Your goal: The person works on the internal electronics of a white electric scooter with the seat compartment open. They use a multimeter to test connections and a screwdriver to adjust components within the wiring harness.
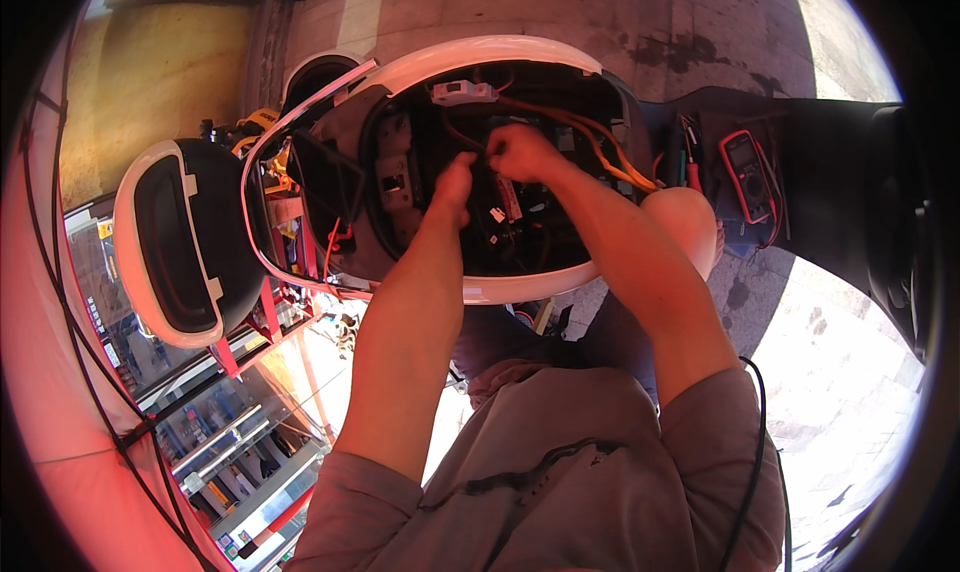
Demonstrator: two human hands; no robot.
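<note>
- The compartment (530, 288), a long open bay with a pale rim, is in the middle of the view; both hands are inside it.
- The left hand (455, 185) is near the middle of the compartment, its fingers bent inward; I cannot tell whether it pinches anything.
- The right hand (522, 155) is just right of the left one inside the compartment, its fingers curled under; what they pinch, if anything, is hidden.
- A dark wire (459, 133), the thing nearest the fingertips, lies in the upper middle of the compartment and runs down toward the hands.
- A small white box (465, 93) sits at the compartment's upper edge, above the hands.
- Orange cables (609, 156) cross the compartment's right part and reach its right end.
- A strip with a red label (511, 201) lies in the compartment, below the right hand.
- To the right of the compartment are a red-handled tool (693, 176) and, farther right, a red-edged meter (748, 177).
- To the left of the compartment is a black case (182, 243) with a pale rim.
</note>
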